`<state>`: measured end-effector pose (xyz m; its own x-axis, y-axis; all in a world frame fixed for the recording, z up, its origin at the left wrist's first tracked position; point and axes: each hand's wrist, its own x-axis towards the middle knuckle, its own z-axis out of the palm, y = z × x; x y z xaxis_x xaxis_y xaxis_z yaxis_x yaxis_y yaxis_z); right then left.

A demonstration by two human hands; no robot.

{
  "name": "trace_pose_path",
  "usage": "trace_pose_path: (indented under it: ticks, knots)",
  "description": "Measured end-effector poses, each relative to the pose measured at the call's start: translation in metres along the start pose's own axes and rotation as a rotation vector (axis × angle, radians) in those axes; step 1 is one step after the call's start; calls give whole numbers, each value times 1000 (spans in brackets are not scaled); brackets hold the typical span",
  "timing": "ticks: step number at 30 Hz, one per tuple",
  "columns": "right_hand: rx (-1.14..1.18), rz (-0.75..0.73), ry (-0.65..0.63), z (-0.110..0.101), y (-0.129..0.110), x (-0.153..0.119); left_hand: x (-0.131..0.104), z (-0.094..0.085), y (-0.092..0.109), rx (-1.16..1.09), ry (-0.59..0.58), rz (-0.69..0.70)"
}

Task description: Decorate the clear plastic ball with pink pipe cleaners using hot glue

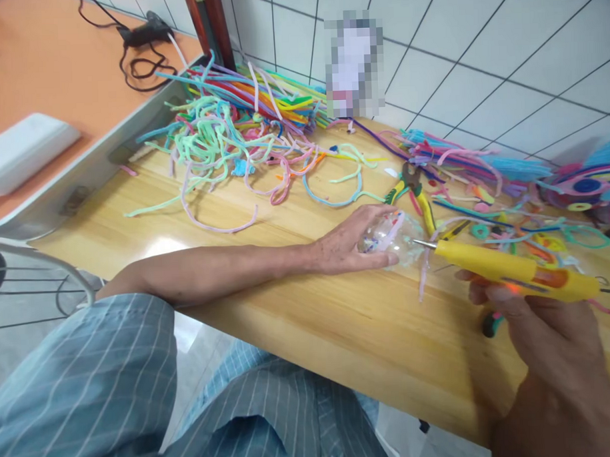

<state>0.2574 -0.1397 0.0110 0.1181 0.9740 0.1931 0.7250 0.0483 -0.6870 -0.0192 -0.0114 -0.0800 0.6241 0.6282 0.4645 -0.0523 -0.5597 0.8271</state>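
Observation:
My left hand (343, 244) is wrapped round a clear plastic ball (400, 235) on the wooden table, with small coloured bits and a pale lilac strip showing in or on it. In my right hand (543, 333) is a yellow glue gun (506, 268), its grip inside my closed fingers and an orange-red light glowing near them. The metal nozzle points left and reaches the right side of the ball; whether it touches cannot be made out. Just behind the ball lie pliers (418, 194) with yellow and green handles.
Pipe cleaners (212, 135) in many colours are heaped at the back left. More pipe cleaners and scraps (513, 174) spread along the tiled wall (429, 57). To the left, an orange tabletop (19, 58) holds a white box (29, 151) and a black cable (143, 41).

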Motion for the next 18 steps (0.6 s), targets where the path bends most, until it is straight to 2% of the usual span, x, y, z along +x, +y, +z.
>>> trace_pose_path:
  ticks: [6, 9, 14, 18]
  knots:
    - [269, 205, 205, 9, -22, -10, 3, -5, 5, -119, -8, -155]
    - [400, 172, 220, 9, -22, -8, 8, -4, 1, -304, 0, -273]
    - [483, 78, 184, 5, -3, 7, 15, 2, 3, -737, -1, -525]
    - [536, 52, 198, 4, 7, 16, 17, 2, 11, -938, -47, -614]
